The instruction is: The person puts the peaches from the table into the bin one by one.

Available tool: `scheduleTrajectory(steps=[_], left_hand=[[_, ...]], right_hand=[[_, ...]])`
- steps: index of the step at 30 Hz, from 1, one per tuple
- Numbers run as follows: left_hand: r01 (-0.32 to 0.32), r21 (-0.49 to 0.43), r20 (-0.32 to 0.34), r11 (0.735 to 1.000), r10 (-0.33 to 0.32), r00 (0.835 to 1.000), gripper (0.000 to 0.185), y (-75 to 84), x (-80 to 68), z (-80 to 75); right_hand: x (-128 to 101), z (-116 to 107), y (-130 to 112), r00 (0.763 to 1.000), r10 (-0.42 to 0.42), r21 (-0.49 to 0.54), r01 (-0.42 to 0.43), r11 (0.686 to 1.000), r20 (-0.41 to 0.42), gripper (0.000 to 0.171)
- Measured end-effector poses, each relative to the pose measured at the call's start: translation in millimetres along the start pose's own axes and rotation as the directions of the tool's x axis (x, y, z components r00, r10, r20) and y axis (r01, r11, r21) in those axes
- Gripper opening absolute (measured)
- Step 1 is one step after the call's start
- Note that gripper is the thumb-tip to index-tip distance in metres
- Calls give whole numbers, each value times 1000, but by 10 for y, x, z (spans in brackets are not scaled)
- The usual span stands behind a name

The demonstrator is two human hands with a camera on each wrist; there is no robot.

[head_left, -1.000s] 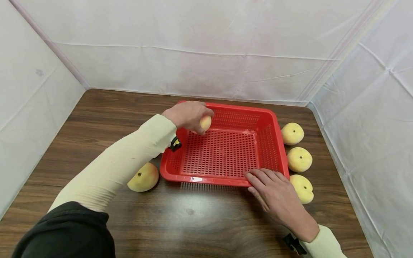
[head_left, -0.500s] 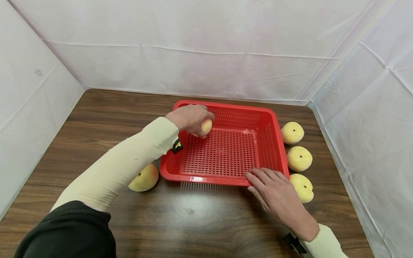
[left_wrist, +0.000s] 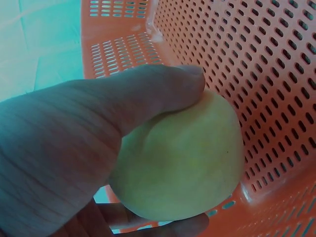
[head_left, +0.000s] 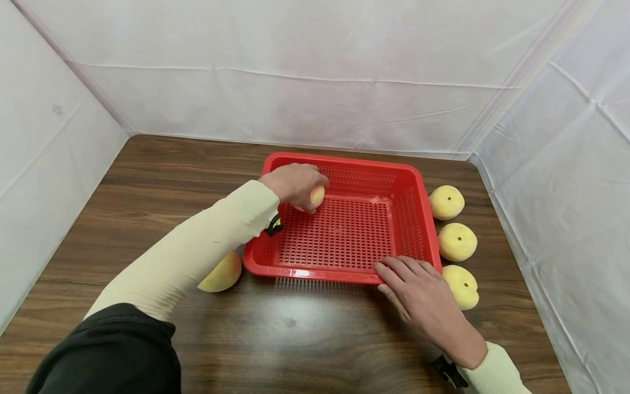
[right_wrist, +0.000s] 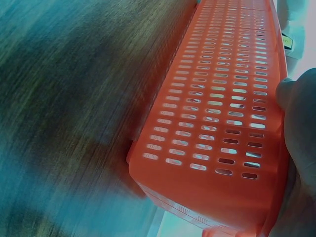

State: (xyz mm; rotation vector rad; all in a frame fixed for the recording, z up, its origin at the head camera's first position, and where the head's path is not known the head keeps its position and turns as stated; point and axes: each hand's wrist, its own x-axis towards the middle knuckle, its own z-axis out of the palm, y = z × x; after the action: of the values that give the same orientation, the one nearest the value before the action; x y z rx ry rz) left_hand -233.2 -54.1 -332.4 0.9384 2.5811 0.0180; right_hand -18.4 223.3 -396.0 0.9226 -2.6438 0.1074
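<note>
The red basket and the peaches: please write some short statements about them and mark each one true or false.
1. The left hand holds a peach inside the red basket. True.
2. The right hand also holds a peach. False: it rests with straight fingers on the basket's near right corner.
3. Three peaches lie on the table to the right of the basket: far, middle, near. True.
4. No peach lies left of the basket. False: one peach lies by its near left corner.
5. Several peaches already lie loose in the basket. False: only the held one is inside.
</note>
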Motion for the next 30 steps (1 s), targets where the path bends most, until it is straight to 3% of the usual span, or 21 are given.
scheduleTrajectory(steps=[8, 21, 30], left_hand=[[38, -2, 59, 999, -38, 998, 68, 49, 41, 58], [-4, 25, 77, 1000, 2, 997, 69, 55, 69, 90], [-10, -7, 76, 1000, 10, 997, 68, 56, 71, 112]], right_hand=[[-11, 5, -8, 1000, 8, 3, -8, 1000, 8, 55], [-22, 8, -13, 1000, 18, -1, -18, 1000, 17, 57], [-24, 18, -13, 999, 23, 2, -24, 1000, 22, 57]])
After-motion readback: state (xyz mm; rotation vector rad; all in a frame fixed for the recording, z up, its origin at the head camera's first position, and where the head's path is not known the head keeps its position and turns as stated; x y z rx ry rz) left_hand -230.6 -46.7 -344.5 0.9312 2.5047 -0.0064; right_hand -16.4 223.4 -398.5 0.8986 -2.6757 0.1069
